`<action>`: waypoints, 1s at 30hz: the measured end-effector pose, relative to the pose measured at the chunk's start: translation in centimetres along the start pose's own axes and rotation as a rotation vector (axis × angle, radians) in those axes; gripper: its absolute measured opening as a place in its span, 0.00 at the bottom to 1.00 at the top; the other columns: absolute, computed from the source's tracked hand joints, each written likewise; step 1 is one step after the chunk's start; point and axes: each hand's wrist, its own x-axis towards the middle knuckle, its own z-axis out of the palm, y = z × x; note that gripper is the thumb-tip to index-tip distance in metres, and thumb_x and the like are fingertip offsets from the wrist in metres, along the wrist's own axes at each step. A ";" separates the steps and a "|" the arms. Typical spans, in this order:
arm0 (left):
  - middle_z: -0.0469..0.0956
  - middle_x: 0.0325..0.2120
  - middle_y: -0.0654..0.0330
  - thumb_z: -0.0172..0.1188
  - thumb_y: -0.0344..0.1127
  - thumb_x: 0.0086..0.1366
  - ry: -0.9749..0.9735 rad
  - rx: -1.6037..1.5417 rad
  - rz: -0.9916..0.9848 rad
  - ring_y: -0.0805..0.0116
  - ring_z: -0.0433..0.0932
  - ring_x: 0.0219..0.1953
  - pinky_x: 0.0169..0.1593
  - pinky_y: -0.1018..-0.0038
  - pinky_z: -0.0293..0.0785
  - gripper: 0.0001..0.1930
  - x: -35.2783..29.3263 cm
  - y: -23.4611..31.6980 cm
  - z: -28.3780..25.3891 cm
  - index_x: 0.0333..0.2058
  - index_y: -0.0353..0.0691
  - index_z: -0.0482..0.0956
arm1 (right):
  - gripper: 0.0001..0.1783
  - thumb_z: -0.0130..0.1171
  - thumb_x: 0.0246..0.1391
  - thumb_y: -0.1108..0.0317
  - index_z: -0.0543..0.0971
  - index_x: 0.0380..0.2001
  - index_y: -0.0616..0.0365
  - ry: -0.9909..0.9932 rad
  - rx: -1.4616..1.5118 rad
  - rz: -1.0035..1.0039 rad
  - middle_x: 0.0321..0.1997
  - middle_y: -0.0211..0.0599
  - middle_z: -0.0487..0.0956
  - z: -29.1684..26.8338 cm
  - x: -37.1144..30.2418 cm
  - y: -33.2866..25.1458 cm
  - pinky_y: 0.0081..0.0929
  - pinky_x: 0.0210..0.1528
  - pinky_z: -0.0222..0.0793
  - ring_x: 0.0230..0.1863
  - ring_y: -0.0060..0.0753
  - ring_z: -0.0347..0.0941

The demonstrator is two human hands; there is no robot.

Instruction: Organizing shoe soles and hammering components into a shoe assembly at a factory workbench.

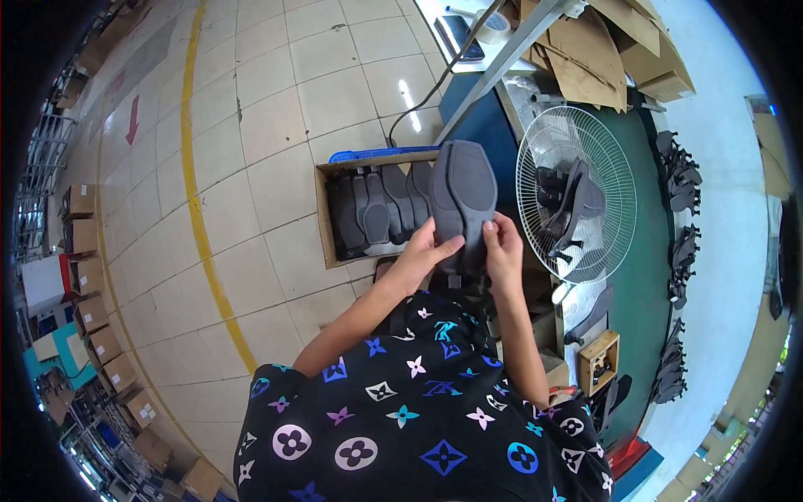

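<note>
A dark grey shoe sole (465,180), its broad end pointing away from me, is held up between both hands. It may be two soles laid together; the overlap is hard to make out. My left hand (422,256) grips its left edge, thumb across the surface. On the opposite edge, my right hand (504,255) closes round it with the thumb on top. Just left of and beyond the hands stands an open cardboard box (322,216) with several similar grey soles (376,222) packed in rows. The held sole covers the box's right end.
To the right, a white round wire guard (615,151) shows dark shoe parts in or behind it. A green-topped bench (640,251) carries more dark parts and a small wooden box (615,343). A slanting metal post (502,63) and hanging cable (443,79) are beyond.
</note>
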 end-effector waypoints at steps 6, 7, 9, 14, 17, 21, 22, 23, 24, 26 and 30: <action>0.78 0.43 0.57 0.65 0.27 0.55 -0.053 0.402 0.028 0.70 0.75 0.44 0.52 0.72 0.70 0.24 0.8 -1.2 -5.4 0.51 0.32 0.69 | 0.33 0.66 0.48 0.66 0.67 0.56 0.65 -0.014 -0.838 -0.300 0.54 0.51 0.68 2.3 -0.9 0.6 0.42 0.58 0.58 0.56 0.44 0.64; 0.78 0.43 0.57 0.65 0.27 0.55 -0.046 0.404 0.029 0.70 0.75 0.44 0.52 0.72 0.70 0.24 1.0 -1.0 -6.6 0.51 0.32 0.69 | 0.40 0.69 0.44 0.64 0.64 0.59 0.63 0.102 -1.134 -0.489 0.61 0.56 0.63 3.2 -1.2 -1.0 0.50 0.64 0.51 0.65 0.51 0.58; 0.80 0.40 0.51 0.66 0.28 0.51 -0.303 0.935 -0.114 0.61 0.78 0.42 0.49 0.69 0.71 0.24 1.2 0.0 -9.0 0.48 0.31 0.72 | 0.44 0.70 0.39 0.63 0.63 0.62 0.52 -0.410 -1.227 -0.753 0.66 0.43 0.61 2.6 0.0 -3.1 0.53 0.67 0.43 0.69 0.49 0.51; 0.76 0.48 0.46 0.67 0.34 0.52 -0.548 1.483 -0.240 0.49 0.73 0.52 0.57 0.58 0.65 0.27 2.7 1.4 -10.6 0.51 0.32 0.72 | 0.32 0.69 0.40 0.60 0.73 0.51 0.56 -0.998 -1.039 -0.322 0.48 0.40 0.78 2.9 2.9 2.4 0.43 0.60 0.58 0.54 0.50 0.70; 0.69 0.57 0.48 0.62 0.34 0.58 0.193 1.756 0.450 0.52 0.65 0.61 0.64 0.48 0.53 0.26 0.9 0.5 -11.3 0.55 0.35 0.69 | 0.28 0.67 0.45 0.60 0.74 0.49 0.63 -0.785 -0.844 -0.076 0.44 0.48 0.79 2.9 5.3 9.9 0.40 0.53 0.66 0.49 0.52 0.74; 0.66 0.58 0.46 0.57 0.38 0.63 0.565 1.427 0.361 0.49 0.64 0.62 0.64 0.52 0.53 0.27 -3.6 -0.4 -15.4 0.59 0.34 0.64 | 0.25 0.64 0.50 0.61 0.75 0.47 0.68 -0.458 -0.509 0.126 0.45 0.54 0.78 6.4 7.9 17.2 0.39 0.48 0.69 0.48 0.50 0.75; 0.67 0.58 0.43 0.56 0.38 0.64 0.605 1.327 0.242 0.47 0.64 0.61 0.64 0.56 0.56 0.27 -5.8 -0.6 -16.0 0.59 0.31 0.64 | 0.26 0.63 0.51 0.61 0.74 0.48 0.69 -0.318 -0.355 0.231 0.45 0.57 0.78 8.9 8.2 18.2 0.38 0.48 0.69 0.48 0.47 0.75; 0.67 0.57 0.40 0.56 0.39 0.64 0.641 1.225 0.130 0.45 0.65 0.61 0.63 0.60 0.59 0.28 -7.9 -1.0 -16.5 0.58 0.29 0.64 | 0.26 0.63 0.52 0.60 0.74 0.49 0.70 -0.174 -0.200 0.332 0.44 0.59 0.77 11.0 8.9 19.4 0.37 0.49 0.69 0.48 0.45 0.75; 0.69 0.55 0.38 0.56 0.39 0.64 0.679 1.318 0.113 0.43 0.67 0.59 0.61 0.64 0.63 0.28 -10.5 -2.4 -18.5 0.58 0.28 0.64 | 0.27 0.63 0.52 0.59 0.73 0.49 0.70 -0.150 -0.218 0.348 0.45 0.60 0.77 13.7 9.4 20.9 0.38 0.50 0.69 0.49 0.48 0.75; 0.69 0.55 0.40 0.56 0.38 0.64 0.598 1.376 0.039 0.47 0.67 0.59 0.62 0.64 0.61 0.27 -11.3 -3.8 -17.9 0.58 0.29 0.65 | 0.29 0.64 0.51 0.55 0.73 0.47 0.69 -0.012 -0.383 0.403 0.47 0.59 0.77 12.0 14.6 29.2 0.42 0.53 0.68 0.51 0.56 0.73; 0.69 0.54 0.38 0.58 0.39 0.62 0.662 1.354 -0.247 0.46 0.68 0.59 0.62 0.61 0.61 0.28 -18.7 -6.3 -19.9 0.57 0.27 0.66 | 0.28 0.64 0.50 0.53 0.73 0.46 0.63 -0.088 -0.580 0.574 0.49 0.57 0.76 15.9 13.0 28.6 0.46 0.54 0.68 0.53 0.56 0.73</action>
